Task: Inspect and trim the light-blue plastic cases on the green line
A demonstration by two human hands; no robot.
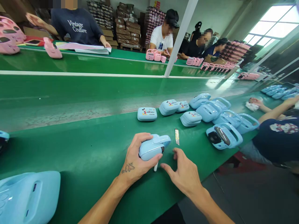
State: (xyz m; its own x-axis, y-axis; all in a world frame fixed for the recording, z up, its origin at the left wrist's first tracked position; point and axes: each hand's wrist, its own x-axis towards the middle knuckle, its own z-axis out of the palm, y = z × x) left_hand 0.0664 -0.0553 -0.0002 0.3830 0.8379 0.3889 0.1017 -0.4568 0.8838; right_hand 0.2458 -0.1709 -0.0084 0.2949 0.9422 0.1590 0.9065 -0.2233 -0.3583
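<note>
My left hand [133, 161] is wrapped round a light-blue plastic device with a carry handle [150, 147], holding it over the green worktop; the handle points right and a dark part shows under it. Just right of it my right hand [187, 174] is held with thumb and fingers apart and nothing between them. A short white rod [156, 167] shows below the device, partly hidden by my left thumb. Beyond my right hand lies a narrow patterned strip [177, 137]. Past the device sits a light-blue cover with a cartoon print [147, 114].
More printed covers [169, 107] and several blue handled devices [224, 136] lie to the right. A large blue housing [30, 196] is at lower left. A co-worker's arm [277, 109] reaches in at right. Across the conveyor [70, 96], people handle pink devices [153, 55].
</note>
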